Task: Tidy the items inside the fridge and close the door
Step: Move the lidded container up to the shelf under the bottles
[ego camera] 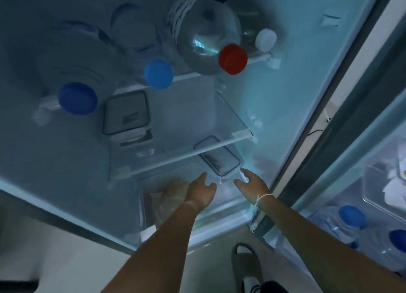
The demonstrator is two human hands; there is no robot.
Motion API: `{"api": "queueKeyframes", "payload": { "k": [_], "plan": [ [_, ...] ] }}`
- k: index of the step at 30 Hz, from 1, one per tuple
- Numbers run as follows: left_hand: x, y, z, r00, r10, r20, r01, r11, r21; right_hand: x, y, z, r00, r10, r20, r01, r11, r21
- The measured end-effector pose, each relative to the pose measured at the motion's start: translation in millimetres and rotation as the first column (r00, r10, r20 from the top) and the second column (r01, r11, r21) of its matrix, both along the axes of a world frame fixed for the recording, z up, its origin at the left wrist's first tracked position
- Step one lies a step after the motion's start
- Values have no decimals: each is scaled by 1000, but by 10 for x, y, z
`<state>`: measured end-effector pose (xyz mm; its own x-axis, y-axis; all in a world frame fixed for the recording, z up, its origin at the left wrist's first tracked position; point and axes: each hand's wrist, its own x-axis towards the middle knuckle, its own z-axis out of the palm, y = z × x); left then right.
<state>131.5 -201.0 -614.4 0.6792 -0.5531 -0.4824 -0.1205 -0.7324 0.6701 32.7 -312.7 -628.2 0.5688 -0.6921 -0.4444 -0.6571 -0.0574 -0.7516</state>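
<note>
I look down into an open fridge. A small clear lidded container [219, 159] sits low at the right, partly under the glass shelf [182, 154]. My left hand [201, 192] and my right hand [250, 183] reach toward its near end, fingers apart, the right fingertips touching its clip; neither grips it. A second lidded container [126, 114] rests on the glass shelf at the left. Bottles lie on the shelf above: a big one with a red cap [232, 58], and others with blue caps [158, 73] [77, 97] and a white cap [265, 39].
A clear drawer [142, 207] holding a pale bag [173, 194] sits below my left hand. The open fridge door [342, 205] at right carries blue-capped bottles [351, 215] and white packets. My foot in a sandal [246, 264] stands on the floor below.
</note>
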Motion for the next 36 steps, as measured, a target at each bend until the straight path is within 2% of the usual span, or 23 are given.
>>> {"api": "queueKeyframes", "payload": {
  "k": [7, 14, 17, 20, 24, 27, 33, 36],
  "plan": [
    [173, -417, -291, 998, -3, -64, 0, 999, -40, 315, -289, -325, 999, 34, 26, -33, 999, -34],
    [342, -656, -543, 993, 32, -117, -36, 999, -34, 510, -509, -529, 988, 118, -97, -127, 988, -89],
    [386, -681, -644, 976, 88, -197, -99, 994, -46, 574, -526, -601, 978, 142, -150, -153, 986, -68],
    [423, -686, -698, 956, 140, -258, -161, 985, -63, 570, -486, -667, 988, 55, -147, -76, 988, -137],
    [465, -662, -790, 942, 182, -283, -213, 974, -82, 535, -356, -690, 995, -92, -30, 85, 979, -186],
    [510, -617, -832, 914, 264, -307, -308, 945, -104, 582, -311, -680, 979, -202, 43, 204, 977, -55],
    [541, -535, -849, 779, 357, -516, -438, 898, -40, 650, -372, -762, 931, -366, -7, 359, 909, 212],
    [519, -468, -906, 757, 367, -540, -418, 908, 31, 599, -333, -832, 918, -394, -52, 394, 885, 246]
  ]
}}
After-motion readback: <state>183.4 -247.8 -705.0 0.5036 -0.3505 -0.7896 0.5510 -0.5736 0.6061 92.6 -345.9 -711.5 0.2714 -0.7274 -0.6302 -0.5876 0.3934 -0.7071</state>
